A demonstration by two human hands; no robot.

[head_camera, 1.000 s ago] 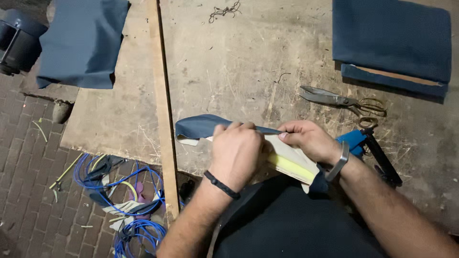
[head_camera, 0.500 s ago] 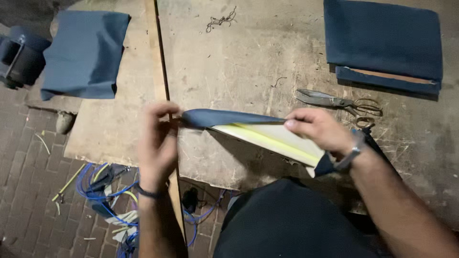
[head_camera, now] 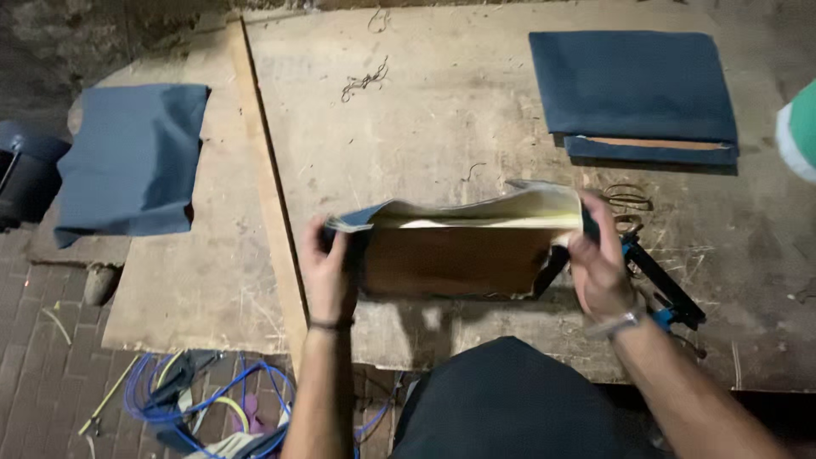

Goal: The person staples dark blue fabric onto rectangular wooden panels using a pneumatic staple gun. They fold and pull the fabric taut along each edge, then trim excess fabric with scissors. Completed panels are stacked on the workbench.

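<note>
Plywood, scarred and dusty, forms the workbench (head_camera: 425, 127) on which a person raises a seat panel (head_camera: 459, 255) on edge, its brown wooden underside turned toward the camera, pale foam showing along its top and blue fabric folded over the rim. At about nine o'clock from the panel, the left hand (head_camera: 330, 272) is clamped on the left end, fingers curled over the fabric edge. At three o'clock, the right hand (head_camera: 599, 263) is closed around the right end, with a watch at the wrist. The panel stands near the bench's front edge, directly ahead of the person's dark-clad body.

Just beyond the right hand, at roughly two o'clock, lie scissors (head_camera: 627, 204); a blue-and-black staple gun (head_camera: 663, 289) rests at the hand's four o'clock, partly hidden by it. At one o'clock, well apart, sits a finished blue cushion (head_camera: 633, 85) stacked on another board. A loose piece of blue cloth (head_camera: 132, 161) is draped at ten o'clock over a lower board. Blue and yellow cables (head_camera: 195, 399) lie tangled on the brick floor at seven o'clock.
</note>
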